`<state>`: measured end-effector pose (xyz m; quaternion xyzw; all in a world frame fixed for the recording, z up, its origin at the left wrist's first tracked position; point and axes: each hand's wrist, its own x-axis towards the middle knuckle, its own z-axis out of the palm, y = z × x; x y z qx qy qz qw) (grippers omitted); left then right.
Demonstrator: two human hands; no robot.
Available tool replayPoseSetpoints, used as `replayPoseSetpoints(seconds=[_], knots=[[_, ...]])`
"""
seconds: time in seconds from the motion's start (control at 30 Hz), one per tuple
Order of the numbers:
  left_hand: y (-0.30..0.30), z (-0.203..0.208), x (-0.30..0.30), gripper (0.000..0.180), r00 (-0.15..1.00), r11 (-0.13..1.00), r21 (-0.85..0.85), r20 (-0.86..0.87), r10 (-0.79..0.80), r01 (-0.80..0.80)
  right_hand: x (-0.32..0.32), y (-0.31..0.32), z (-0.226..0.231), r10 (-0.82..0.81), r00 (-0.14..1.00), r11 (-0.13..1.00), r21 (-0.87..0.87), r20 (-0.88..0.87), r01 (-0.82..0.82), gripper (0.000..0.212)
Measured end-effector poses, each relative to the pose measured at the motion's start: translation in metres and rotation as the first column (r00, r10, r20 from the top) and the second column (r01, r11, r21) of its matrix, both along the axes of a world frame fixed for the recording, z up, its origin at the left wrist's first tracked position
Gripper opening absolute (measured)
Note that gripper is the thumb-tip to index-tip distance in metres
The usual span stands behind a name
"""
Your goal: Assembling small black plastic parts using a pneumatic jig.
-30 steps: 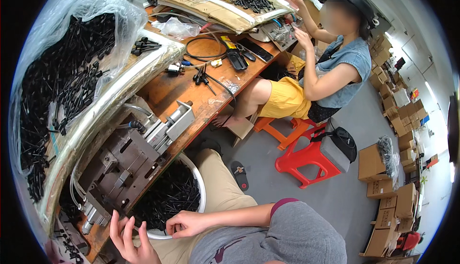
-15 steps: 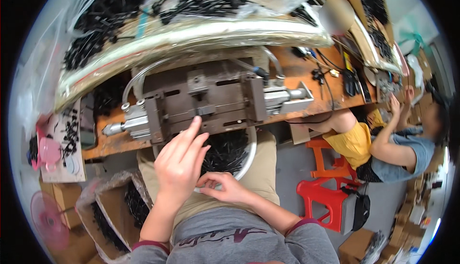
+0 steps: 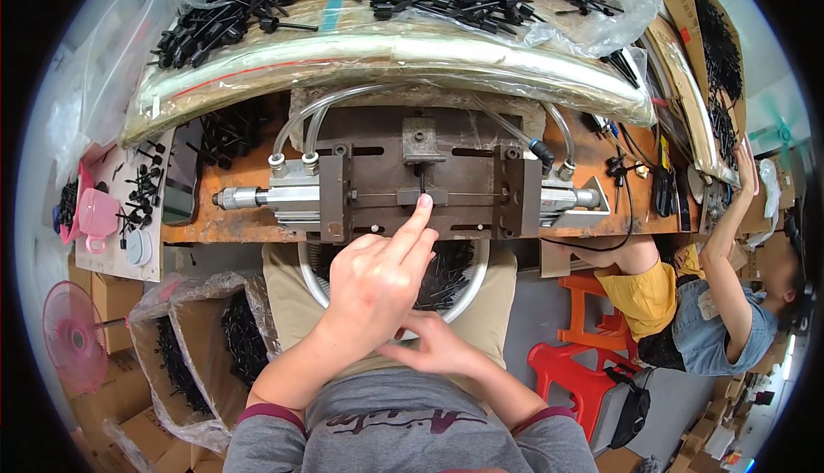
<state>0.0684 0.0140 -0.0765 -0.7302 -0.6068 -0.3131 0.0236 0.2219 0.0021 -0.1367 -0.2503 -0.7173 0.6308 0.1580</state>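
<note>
The left hand (image 3: 373,288), low by the bowl a second ago, now stretches narrow fingers (image 3: 422,207) onto the metal press fixture (image 3: 421,185) – apparently seating a part – while the right hand (image 3: 433,344), fingers loosely open, rests below at the bowl of black parts (image 3: 459,293).

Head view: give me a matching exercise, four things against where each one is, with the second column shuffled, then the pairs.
Things:
1. left hand
2. right hand
3. pink fan
4. red stool

Places:
A. on the floor at the far left, beside the cardboard boxes
B. low on the lap, at the near rim of the metal bowl
C. on the floor to the right, next to the seated co-worker
D. raised to the metal fixture on the bench, one fingertip at its centre slot

Pairs: 1-D, 2-B, 3-A, 4-C
</note>
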Motion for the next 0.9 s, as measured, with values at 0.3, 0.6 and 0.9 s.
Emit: replayPoseSetpoints(seconds=[0.3, 0.6, 0.9], knots=[[0.002, 0.004, -0.005, 0.018, 0.998, 0.998, 0.024, -0.038, -0.055, 0.055, 0.014, 0.093, 0.116, -0.241, 0.871, 0.632, 0.612, -0.428, 0.475, 0.012], [-0.003, 0.008, -0.006, 0.022, 0.996, 0.997, -0.014, 0.04, -0.074, 0.075, -0.036, 0.223, 0.19, -0.421, 0.879, 0.006, 0.968, -0.224, 0.25, 0.025], [-0.053, -0.018, -0.009, 0.022, 0.859, 0.855, -0.203, 0.31, -0.407, 0.478, -0.086, 0.284, 0.19, -0.563, 0.711, 0.238, 0.907, 0.421, -0.348, 0.049]])
